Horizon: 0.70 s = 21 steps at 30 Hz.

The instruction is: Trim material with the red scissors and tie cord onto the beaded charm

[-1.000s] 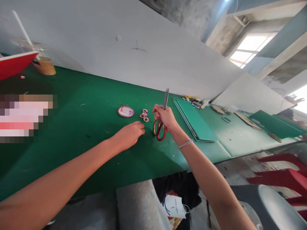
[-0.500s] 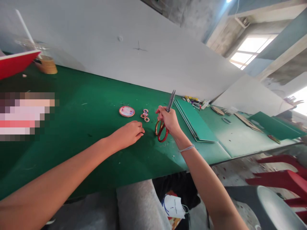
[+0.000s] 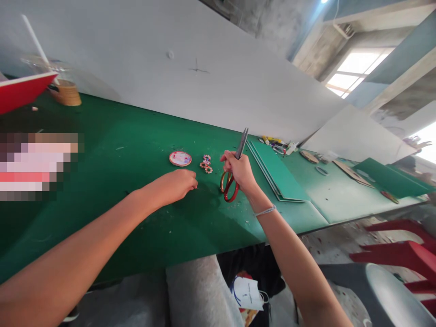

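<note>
My right hand [image 3: 240, 170] is closed round a pair of scissors [image 3: 235, 172] with red-brown handles, blades pointing up and away. My left hand [image 3: 177, 184] rests on the green table [image 3: 119, 136] with its fingers curled in a loose pinch; what it holds, if anything, is too small to make out. Just beyond the two hands lie a small cluster of coloured beaded pieces [image 3: 205, 164] and a round pink-rimmed disc [image 3: 180, 158].
A stack of green sheets [image 3: 275, 172] lies right of the scissors, with cardboard cut-outs [image 3: 350, 170] and small tools further right. A woven cup [image 3: 66, 93] and red tray [image 3: 20, 91] stand far left. Red plastic chairs [image 3: 402, 250] are off the table's right end.
My left hand has drawn back a little to the left, away from the scissors. The scissor blades have tipped slightly to the right.
</note>
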Tool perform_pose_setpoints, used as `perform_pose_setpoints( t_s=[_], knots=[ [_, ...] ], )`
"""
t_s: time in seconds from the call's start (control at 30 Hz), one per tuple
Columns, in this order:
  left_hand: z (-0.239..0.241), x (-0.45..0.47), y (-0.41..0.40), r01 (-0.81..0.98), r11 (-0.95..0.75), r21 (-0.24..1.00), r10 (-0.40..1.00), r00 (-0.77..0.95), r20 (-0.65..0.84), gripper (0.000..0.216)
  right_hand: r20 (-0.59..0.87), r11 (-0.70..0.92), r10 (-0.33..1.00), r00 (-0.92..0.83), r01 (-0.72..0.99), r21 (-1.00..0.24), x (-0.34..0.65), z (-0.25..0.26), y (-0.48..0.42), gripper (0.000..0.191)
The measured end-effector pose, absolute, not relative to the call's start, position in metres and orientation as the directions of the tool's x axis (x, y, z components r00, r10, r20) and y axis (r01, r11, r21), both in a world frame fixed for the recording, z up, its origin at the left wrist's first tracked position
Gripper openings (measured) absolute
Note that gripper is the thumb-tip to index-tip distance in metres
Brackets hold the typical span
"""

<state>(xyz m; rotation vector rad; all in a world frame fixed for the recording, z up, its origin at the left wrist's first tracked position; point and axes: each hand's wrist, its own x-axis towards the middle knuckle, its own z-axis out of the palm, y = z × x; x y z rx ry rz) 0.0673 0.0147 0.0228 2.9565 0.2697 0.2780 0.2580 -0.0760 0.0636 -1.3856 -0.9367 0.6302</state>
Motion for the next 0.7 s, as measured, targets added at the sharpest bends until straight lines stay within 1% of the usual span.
perform_pose_setpoints(
  t_s=[0.17, 0.4, 0.6, 0.7],
  knots=[
    [0.021, 0.069, 0.011, 0.164, -0.978, 0.130, 0.186, 0.966, 0.181, 0.028, 0.168, 0.144, 0.880, 0.444, 0.087, -0.986, 0.258, 0.065, -0.077, 0.036],
    [0.027, 0.071, 0.000, 0.154, -0.982, 0.109, 0.172, 0.967, 0.188, 0.027, 0.203, 0.207, 0.896, 0.394, 0.033, -0.978, 0.248, 0.086, -0.073, 0.034],
    [0.021, 0.073, 0.005, 0.160, -0.983, 0.095, 0.175, 0.967, 0.185, 0.026, 0.101, 0.072, 0.921, 0.377, 0.090, -0.993, 0.225, 0.074, -0.061, 0.036],
    [0.019, 0.072, 0.007, 0.160, -0.982, 0.096, 0.176, 0.966, 0.189, 0.026, 0.124, 0.093, 0.913, 0.389, 0.098, -0.991, 0.224, 0.067, -0.062, 0.033]
  ],
)
